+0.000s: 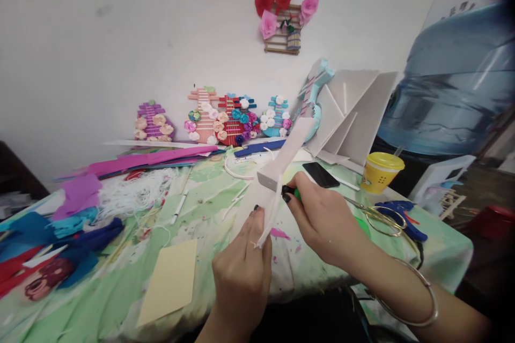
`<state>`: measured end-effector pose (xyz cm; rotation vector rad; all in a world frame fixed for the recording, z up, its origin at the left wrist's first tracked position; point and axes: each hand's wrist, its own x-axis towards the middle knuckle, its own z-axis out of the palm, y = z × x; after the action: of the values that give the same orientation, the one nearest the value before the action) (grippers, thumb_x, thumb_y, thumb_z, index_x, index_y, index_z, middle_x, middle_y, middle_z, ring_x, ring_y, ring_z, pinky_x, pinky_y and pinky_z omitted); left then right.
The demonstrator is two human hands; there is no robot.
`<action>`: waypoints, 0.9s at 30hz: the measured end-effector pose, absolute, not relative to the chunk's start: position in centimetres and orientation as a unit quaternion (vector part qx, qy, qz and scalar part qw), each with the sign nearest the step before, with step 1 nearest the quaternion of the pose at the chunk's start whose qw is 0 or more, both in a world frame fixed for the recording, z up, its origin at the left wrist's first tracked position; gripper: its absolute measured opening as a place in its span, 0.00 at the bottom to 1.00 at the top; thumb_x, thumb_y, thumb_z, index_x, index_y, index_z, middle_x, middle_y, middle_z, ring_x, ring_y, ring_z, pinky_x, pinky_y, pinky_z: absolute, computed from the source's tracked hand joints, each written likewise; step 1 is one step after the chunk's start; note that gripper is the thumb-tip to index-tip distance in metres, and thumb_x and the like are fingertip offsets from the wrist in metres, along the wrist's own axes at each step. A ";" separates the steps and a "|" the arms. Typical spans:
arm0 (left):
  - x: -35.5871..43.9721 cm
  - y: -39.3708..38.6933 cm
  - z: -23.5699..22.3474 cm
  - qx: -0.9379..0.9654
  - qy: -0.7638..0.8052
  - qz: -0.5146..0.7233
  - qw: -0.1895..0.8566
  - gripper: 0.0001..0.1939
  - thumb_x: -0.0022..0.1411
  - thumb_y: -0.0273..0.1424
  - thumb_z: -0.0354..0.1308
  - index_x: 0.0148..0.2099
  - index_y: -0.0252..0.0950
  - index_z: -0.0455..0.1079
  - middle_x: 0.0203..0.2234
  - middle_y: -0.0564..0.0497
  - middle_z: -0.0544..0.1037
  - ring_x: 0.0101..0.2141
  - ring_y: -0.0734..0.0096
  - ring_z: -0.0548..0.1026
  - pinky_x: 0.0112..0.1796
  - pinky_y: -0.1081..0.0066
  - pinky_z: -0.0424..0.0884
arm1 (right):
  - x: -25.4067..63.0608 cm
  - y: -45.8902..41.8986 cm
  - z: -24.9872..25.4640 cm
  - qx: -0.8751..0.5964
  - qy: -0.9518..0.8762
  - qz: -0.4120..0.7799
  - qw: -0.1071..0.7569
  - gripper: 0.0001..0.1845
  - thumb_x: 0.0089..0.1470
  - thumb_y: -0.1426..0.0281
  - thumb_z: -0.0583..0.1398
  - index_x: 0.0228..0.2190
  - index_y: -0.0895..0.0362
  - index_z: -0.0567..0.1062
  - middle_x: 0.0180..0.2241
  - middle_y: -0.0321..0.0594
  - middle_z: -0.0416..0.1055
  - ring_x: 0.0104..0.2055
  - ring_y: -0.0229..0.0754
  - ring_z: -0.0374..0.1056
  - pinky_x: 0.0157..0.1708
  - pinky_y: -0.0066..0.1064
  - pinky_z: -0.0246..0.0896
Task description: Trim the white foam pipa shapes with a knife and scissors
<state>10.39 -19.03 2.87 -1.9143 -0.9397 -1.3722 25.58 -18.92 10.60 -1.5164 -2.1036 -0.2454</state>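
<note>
A pale foam board piece (295, 144), long and narrow at its far end, slants up from the table in front of me. My left hand (243, 265) is closed on its near end, fingertips pressed against the board. A thin cut strip (271, 214) curls away along the board's right side. In my right hand (322, 214) is a utility knife (267, 181) with a green and black handle, its wide blade lying across the board. The fingers of that hand are wrapped round the handle. Gold-handled scissors (388, 221) lie beside my right wrist.
Several flower-trimmed instrument models (233, 123) line the wall. Grey-white boards (350, 112) lean behind a black phone (321, 174) and a yellow tub (381, 171). White string (134, 193), coloured felt (80, 193) and a yellow card (171, 278) lie to the left. A water bottle (450, 80) stands right.
</note>
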 end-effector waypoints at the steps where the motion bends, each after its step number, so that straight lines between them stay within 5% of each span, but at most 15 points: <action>1: 10.3 -19.0 2.9 -0.718 -0.358 -0.518 0.297 0.23 0.55 0.20 0.57 0.54 0.28 0.63 0.39 0.41 0.78 0.38 0.66 0.77 0.39 0.73 0.72 | 25.7 -19.0 10.6 -0.561 -0.779 -0.090 0.265 0.08 0.59 0.68 0.45 0.35 0.57 0.62 0.28 0.40 0.68 0.26 0.40 0.62 0.24 0.29 0.43; 21: 10.1 -19.3 2.8 -0.733 -0.347 -0.507 0.292 0.18 0.56 0.21 0.56 0.50 0.25 0.66 0.39 0.41 0.78 0.38 0.68 0.77 0.41 0.74 0.70 | 25.7 -18.6 10.7 -0.572 -0.768 -0.089 0.273 0.08 0.59 0.68 0.46 0.36 0.58 0.62 0.28 0.40 0.68 0.28 0.42 0.63 0.25 0.30 0.47; 27: 8.5 -18.0 4.1 -0.698 -0.406 -0.531 0.257 0.14 0.59 0.25 0.52 0.47 0.28 0.70 0.33 0.45 0.79 0.28 0.72 0.77 0.31 0.77 0.69 | 25.9 -18.9 10.8 -0.528 -0.778 -0.015 0.340 0.08 0.59 0.68 0.47 0.33 0.56 0.64 0.24 0.35 0.65 0.24 0.37 0.59 0.25 0.28 0.47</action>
<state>8.51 -18.04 4.05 -1.8936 -1.1009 -1.4411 25.94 -18.90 10.84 -1.3741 -2.0246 -0.0382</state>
